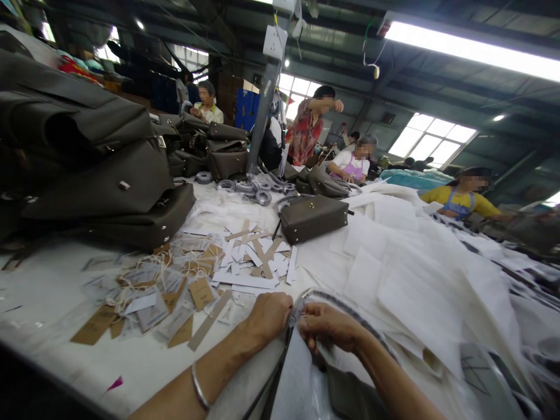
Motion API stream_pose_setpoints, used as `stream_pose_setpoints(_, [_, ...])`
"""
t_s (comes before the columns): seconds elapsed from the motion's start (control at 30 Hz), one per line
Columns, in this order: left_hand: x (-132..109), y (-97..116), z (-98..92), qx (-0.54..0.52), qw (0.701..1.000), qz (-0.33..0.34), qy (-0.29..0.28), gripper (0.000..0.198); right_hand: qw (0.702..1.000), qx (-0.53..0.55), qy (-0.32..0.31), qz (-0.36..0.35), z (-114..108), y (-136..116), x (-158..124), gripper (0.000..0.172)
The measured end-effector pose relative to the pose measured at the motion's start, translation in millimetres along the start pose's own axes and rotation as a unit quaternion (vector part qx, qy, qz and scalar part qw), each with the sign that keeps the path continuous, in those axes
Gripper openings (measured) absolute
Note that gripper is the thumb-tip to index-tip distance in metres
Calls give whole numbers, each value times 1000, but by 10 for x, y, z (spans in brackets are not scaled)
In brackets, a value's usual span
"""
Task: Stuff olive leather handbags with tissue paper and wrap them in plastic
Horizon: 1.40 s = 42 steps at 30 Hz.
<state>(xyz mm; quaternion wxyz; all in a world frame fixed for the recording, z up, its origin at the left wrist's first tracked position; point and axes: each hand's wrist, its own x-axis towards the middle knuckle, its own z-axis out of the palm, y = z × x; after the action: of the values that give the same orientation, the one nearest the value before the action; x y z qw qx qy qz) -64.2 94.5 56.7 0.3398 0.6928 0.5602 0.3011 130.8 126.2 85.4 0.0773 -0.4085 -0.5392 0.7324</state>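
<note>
At the near edge of the table is a dark olive-brown handbag (350,391), partly cut off by the bottom of the view. Its curved handle (350,306) is wrapped in clear plastic and arches away behind my right hand. My left hand (271,317) is closed at the left end of this handle, its fingertips mostly hidden. Just across from it, my right hand (330,325) pinches the same end with bent fingers. A pale white sheet (295,373) stands along the bag's opening, below my hands.
Tan hang tags (201,293) with strings and plastic sleeves lie left, beside paper strips (262,256). Stacked dark bags (105,175) rise at far left. Another finished-looking bag (315,217) lies ahead. White sheets (411,280) spread right. Several people work beyond a metal post (265,111).
</note>
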Motion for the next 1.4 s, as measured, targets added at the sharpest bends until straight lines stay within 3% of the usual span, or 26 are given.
stream_pose_setpoints(0.2, [0, -19, -178, -87, 995, -27, -30, 8, 992, -85, 83, 38, -41, -5, -252, 50])
stream_pose_setpoints(0.33, [-5, 10, -222, -208, 975, -40, -63, 15, 972, -102, 210, -20, 85, 65, -273, 54])
stream_pose_setpoints(0.4, [-22, 49, -200, -267, 960, -49, -70, 20, 961, -109, 248, -58, 170, 67, -256, 47])
stream_pose_setpoints(0.5, [-38, 94, -145, -329, 940, -63, -58, 27, 964, -70, 228, -115, 268, 17, -220, 40])
stream_pose_setpoints(0.67, [-21, 56, -66, -383, 918, -91, -47, 35, 976, 29, 165, -137, 315, -52, -79, 69])
stream_pose_setpoints(0.8, [11, -30, -37, -392, 912, -110, -46, 37, 973, 0, 185, -138, 339, -29, 66, 44])
stream_pose_setpoints(0.93, [46, -118, -28, -379, 918, -117, -19, 31, 942, -107, 266, -177, 364, -17, 86, 26])
stream_pose_setpoints(1.1, [65, -141, -27, -355, 926, -127, 14, 29, 968, -30, 183, -170, 306, -16, 14, 39])
stream_pose_setpoints(1.23, [56, -72, -43, -331, 936, -112, 28, 32, 969, -22, 186, -161, 274, 6, 63, 43])
stream_pose_setpoints(1.4, [-22, 89, -64, -246, 964, -56, 85, 18, 967, -38, 204, -145, 333, 14, 229, 37])
